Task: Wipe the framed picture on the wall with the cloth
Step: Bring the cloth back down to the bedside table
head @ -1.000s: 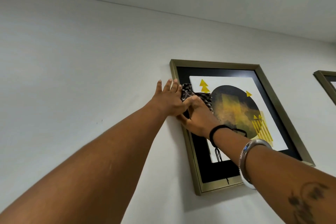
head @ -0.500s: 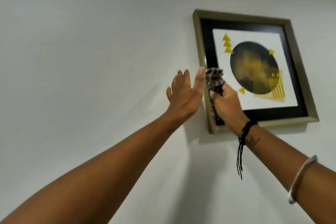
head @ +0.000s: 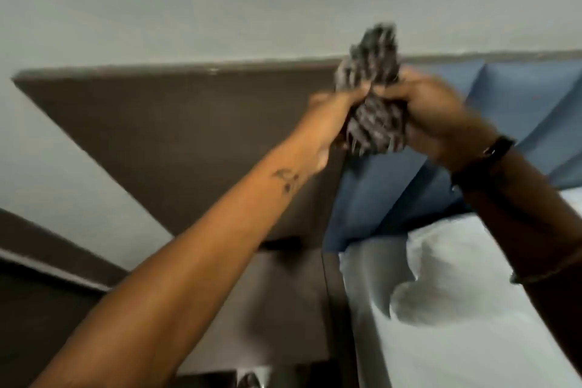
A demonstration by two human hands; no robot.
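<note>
Both hands grip one crumpled, dark grey cloth with a pale mottled pattern (head: 371, 94), bunched into a rough wad. The picture is blurred, so the weave and exact pattern of the cloth cannot be made out; it reads as dark grey flecked with lighter grey streaks. One end of it sticks up above the hands in a ragged tuft, and a fuller part hangs down between the two palms.

The left hand (head: 327, 123) is clenched on the cloth's left side, its fingers closed into the fabric. The left forearm carries a small dark tattoo (head: 286, 178) near the wrist. The right hand (head: 431, 120) is clenched on the cloth's right side, knuckles towards the camera. Around the right wrist sits a black band (head: 491, 151), and further down that forearm a thin metal bangle (head: 548, 274) shows at the frame's edge.

Behind the hands stretches a plain off-white wall (head: 220, 3). Below it runs a long dark brown headboard panel (head: 176, 129), and to its right a padded blue headboard section (head: 516, 104) with angled folds. The cloth is held up in the air in front of the line where the brown panel meets the blue padding, touching neither as far as the blur lets one judge.

Lower right lies a bed with white bedding (head: 472, 340), with a white pillow (head: 447, 277) near the blue padding.
</note>
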